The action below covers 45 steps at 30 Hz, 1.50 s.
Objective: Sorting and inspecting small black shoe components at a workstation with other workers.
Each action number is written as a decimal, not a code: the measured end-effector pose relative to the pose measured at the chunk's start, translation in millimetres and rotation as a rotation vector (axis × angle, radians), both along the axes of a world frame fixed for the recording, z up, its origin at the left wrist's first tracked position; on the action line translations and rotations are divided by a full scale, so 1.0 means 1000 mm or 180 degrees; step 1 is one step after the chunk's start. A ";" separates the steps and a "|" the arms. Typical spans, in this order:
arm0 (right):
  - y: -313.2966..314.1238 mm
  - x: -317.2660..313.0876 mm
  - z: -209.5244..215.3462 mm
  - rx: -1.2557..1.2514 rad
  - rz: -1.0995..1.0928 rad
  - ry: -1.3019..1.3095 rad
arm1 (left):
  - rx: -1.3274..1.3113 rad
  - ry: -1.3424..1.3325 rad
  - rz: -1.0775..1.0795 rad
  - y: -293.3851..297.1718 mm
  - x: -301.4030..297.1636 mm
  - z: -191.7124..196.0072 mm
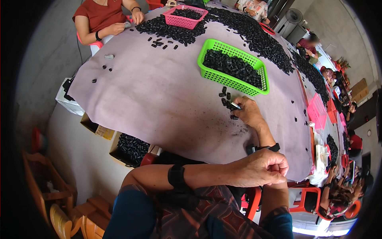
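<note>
My right hand (247,112) reaches over the table just below the green basket, its fingers closed on a small pale tool (236,105) with a dark end, whose exact kind I cannot make out. Several small black cylindrical parts (223,95) lie loose beside these fingertips. My left hand (264,167) crosses above my right forearm, nearer to me, with its fingers curled in a pinch; whatever it holds, if anything, is hidden. The green plastic basket (205,71), full of the same black parts, stands just beyond my right hand.
A cloth-covered table (151,87) curves around me. Large heaps of black parts (258,36) and a pink basket (171,19) lie farther back. A person in red (101,18) sits at the far left; others work rightward. A box of parts (131,149) stands below the table edge.
</note>
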State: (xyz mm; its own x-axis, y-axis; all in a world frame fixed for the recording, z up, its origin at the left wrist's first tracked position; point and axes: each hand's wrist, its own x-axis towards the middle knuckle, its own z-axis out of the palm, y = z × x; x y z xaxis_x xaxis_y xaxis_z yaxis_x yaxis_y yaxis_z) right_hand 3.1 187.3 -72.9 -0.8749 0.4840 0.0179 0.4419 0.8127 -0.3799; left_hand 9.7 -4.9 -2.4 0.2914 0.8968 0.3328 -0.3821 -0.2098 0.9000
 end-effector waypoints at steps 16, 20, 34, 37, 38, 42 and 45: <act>0.013 0.032 0.006 -0.1182 -0.0566 0.1332 | -0.0244 -0.0193 0.0028 0.007 0.000 0.000; -0.008 0.034 0.023 -0.1986 -0.0420 0.2137 | -0.0562 -0.0447 0.0891 0.005 -0.020 0.000; -0.075 0.083 0.094 -0.2868 -0.0407 0.2729 | -0.0767 -0.0771 0.1878 0.021 -0.046 0.002; -0.079 0.084 0.096 -0.2737 -0.0211 0.2671 | -0.0673 -0.0729 0.1823 0.021 -0.042 0.004; -0.078 0.084 0.095 -0.2759 -0.0094 0.2685 | -0.0672 -0.0721 0.1821 0.020 -0.042 0.004; -0.077 0.088 0.094 -0.2980 0.0051 0.2642 | -0.0452 -0.0600 0.1736 0.020 -0.041 0.002; -0.082 0.086 0.096 -0.3070 -0.0174 0.2928 | -0.0488 -0.0755 0.1704 0.019 -0.039 0.002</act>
State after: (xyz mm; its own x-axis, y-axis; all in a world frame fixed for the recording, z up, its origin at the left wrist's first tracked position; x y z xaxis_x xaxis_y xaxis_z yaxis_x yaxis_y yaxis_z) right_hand 88.8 104.8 23.2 -0.7084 0.6706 0.2202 -0.2606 0.0414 -0.9646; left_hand -29.1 14.1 0.0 -0.2801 0.9412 0.1888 -0.4532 -0.3031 0.8383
